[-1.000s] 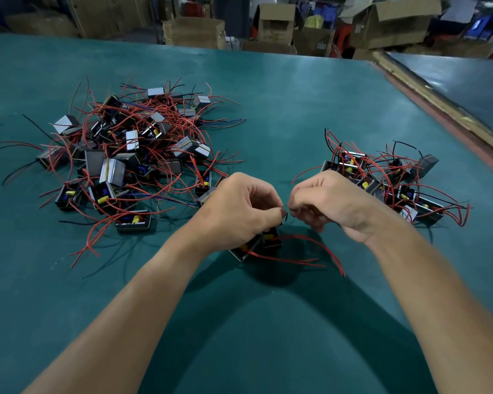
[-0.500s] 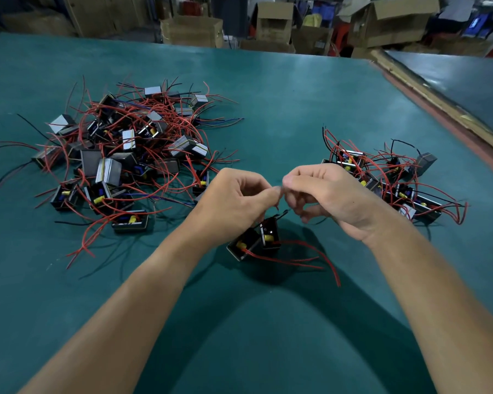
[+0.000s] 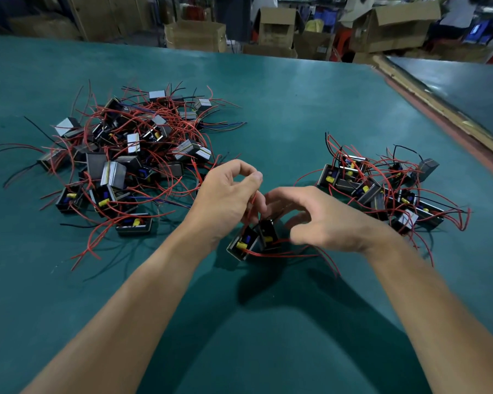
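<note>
Green table (image 3: 268, 109) up front, cardboard boxes (image 3: 197, 35) stacked behind it, and the action sits right in the middle. The pair of black modules (image 3: 244, 242) is just under the fingers at the table's centre. They are tipped with their open faces up towards the camera, yellow parts showing, and their long sides slant from near left to far right. Their red leads (image 3: 282, 254) trail away to the right along the table.

Half a second ago both hands met fingertip to fingertip above the pair; now they have parted. The left hand (image 3: 225, 200) is higher, thumb and forefinger closed in a ring, a red wire (image 3: 253, 199) running down from its fingers to the modules. The right hand (image 3: 330, 223) has dropped lower and loosened, its fingers curved and spread, gripping nothing that shows.

Any print on the modules is too small to read.

The big pile (image 3: 120, 160) of the same wired units lies to the left, and the smaller pile (image 3: 382, 189) to the right, both where they were.
</note>
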The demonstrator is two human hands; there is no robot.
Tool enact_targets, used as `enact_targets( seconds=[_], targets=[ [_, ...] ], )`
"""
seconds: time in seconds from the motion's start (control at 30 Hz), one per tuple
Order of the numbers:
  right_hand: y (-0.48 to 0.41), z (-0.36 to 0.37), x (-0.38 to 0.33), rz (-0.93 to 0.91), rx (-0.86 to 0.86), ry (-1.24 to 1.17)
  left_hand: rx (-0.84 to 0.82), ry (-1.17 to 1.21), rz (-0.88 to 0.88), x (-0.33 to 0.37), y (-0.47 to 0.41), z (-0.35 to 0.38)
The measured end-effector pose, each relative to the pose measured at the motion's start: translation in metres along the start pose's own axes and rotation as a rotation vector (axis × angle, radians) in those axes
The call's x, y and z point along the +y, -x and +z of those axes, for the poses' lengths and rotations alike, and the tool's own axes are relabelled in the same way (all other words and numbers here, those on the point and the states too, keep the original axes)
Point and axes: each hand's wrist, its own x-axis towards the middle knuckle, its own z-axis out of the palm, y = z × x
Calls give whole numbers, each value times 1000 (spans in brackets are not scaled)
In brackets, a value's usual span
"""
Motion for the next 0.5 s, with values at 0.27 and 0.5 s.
enact_targets(
  seconds=[0.27,0.5],
  targets=[
    [-8,17,-2,-22,214,146,44,99,4,5,1,3],
    [-9,20,1,-15,160,158,35,248,6,6,1,0]
  ],
)
